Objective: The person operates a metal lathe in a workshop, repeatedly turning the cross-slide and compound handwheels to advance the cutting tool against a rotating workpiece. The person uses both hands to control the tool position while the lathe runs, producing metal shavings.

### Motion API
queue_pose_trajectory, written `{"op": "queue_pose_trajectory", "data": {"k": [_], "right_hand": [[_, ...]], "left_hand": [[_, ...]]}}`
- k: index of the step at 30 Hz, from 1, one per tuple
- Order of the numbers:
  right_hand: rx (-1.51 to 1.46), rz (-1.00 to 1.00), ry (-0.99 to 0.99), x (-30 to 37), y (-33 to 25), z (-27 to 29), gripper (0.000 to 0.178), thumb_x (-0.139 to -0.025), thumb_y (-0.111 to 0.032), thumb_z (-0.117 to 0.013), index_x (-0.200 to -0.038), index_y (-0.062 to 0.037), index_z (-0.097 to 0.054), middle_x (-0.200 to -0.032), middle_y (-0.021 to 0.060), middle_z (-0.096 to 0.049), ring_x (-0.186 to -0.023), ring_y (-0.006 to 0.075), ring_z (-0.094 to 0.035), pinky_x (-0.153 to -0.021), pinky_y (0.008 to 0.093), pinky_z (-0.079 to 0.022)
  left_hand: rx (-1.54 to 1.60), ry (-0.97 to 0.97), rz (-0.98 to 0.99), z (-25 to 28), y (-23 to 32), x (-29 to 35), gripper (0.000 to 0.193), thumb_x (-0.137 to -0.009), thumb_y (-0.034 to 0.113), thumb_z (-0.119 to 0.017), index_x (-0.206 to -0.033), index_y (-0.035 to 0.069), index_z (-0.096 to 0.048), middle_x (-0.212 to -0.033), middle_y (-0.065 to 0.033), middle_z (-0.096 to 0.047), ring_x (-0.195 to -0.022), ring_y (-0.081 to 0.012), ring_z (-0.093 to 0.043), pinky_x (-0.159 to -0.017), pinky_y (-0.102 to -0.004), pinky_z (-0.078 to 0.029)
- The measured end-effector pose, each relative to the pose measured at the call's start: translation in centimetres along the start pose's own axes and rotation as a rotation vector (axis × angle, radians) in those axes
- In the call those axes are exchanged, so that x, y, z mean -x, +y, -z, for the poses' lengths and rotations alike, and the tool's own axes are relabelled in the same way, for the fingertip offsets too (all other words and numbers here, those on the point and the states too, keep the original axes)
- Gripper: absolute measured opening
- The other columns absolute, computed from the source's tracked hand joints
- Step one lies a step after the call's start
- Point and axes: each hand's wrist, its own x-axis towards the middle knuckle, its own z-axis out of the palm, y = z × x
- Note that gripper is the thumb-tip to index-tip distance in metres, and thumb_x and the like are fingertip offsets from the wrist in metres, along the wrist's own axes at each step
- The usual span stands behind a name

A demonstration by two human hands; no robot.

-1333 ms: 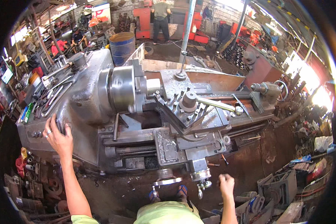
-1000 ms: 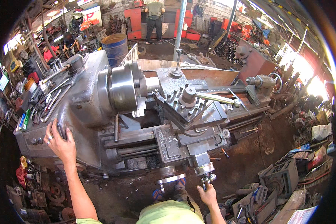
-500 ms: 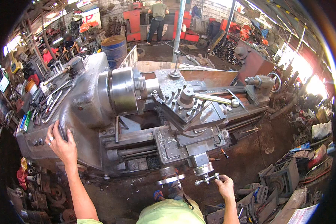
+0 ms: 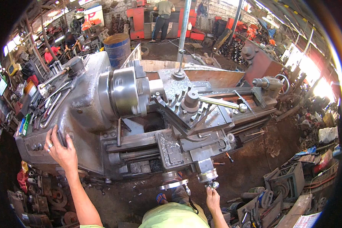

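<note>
In the head view, the right hand (image 4: pixel 213 197) is closed on the ball-ended crank (image 4: pixel 215 185) at the near end of the cross-slide (image 4: pixel 204 153); the left hand (image 4: pixel 63 150) lies loosely spread against the headstock (image 4: pixel 88 104), apparently gripping nothing. The tool post (image 4: pixel 190 102) stands near the chuck (image 4: pixel 125 90): winding the crank too far could jam the tool into the threaded workpiece (image 4: pixel 156 86). Metal shavings (image 4: pixel 173 146) could cut bare fingers brushing them. The crank's grip is hidden by the right hand; whether the tool touches the workpiece, or the chuck spins, is unclear.
</note>
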Motion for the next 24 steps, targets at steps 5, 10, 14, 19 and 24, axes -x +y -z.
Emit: {"op": "queue_pose_trajectory", "data": {"k": [5,10,14,19,24], "right_hand": [[-0.079,0.022,0.073,0.0,1.5,-1.5,0.058,-0.1,-0.049,-0.045,-0.097,0.0057,-0.063,-0.081,0.0213,-0.065,-0.08,0.033,-0.062,-0.074,0.0439,-0.045],[-0.599,-0.31,-0.085,0.0,0.1,-1.6,0.054,-0.102,-0.043,-0.045,-0.098,0.0071,-0.064,-0.084,0.017,-0.069,-0.072,0.0283,-0.065,-0.067,0.0399,-0.049],[-0.836,-0.515,-0.413,0.5,-2.7,1.9,0.04,-0.099,-0.033,-0.056,-0.097,0.0054,-0.065,-0.077,0.0131,-0.067,-0.056,0.0209,-0.061,-0.05,0.0329,-0.051],[-0.525,-0.35,-0.337,-2.0,-3.8,8.0,0.014,-0.089,-0.014,-0.069,-0.084,-0.0017,-0.065,-0.062,0.0016,-0.059,-0.05,0.0091,-0.052,-0.045,0.0267,-0.04],[-0.356,-0.186,-0.259,-3.7,-1.5,8.2,0.019,-0.091,-0.019,-0.069,-0.091,0.0001,-0.069,-0.065,-0.0006,-0.058,-0.053,0.0072,-0.05,-0.048,0.0247,-0.039]], "left_hand": [[-0.008,-0.002,0.007,0.1,0.2,0.1,0.051,-0.08,0.008,-0.071,-0.13,0.01,-0.058,-0.129,-0.0122,-0.054,-0.116,-0.0353,-0.048,-0.099,-0.0491,-0.038],[-0.01,-0.004,-0.002,0.2,0.2,0.0,0.051,-0.08,0.008,-0.071,-0.13,0.009,-0.058,-0.13,-0.0116,-0.054,-0.117,-0.0352,-0.047,-0.1,-0.0488,-0.038],[-0.015,-0.016,0.025,0.4,0.4,0.1,0.051,-0.08,0.008,-0.071,-0.13,0.009,-0.058,-0.13,-0.0119,-0.054,-0.118,-0.035,-0.047,-0.101,-0.0487,-0.037],[0.003,-0.015,0.007,0.5,0.5,0.2,0.05,-0.08,0.008,-0.071,-0.129,0.009,-0.059,-0.13,-0.0124,-0.054,-0.119,-0.0345,-0.047,-0.101,-0.0485,-0.036],[0.027,-0.003,-0.023,0.4,-0.1,0.3,0.046,-0.083,0.012,-0.071,-0.128,0.009,-0.06,-0.127,-0.0129,-0.056,-0.119,-0.0333,-0.049,-0.101,-0.0479,-0.036]]}}
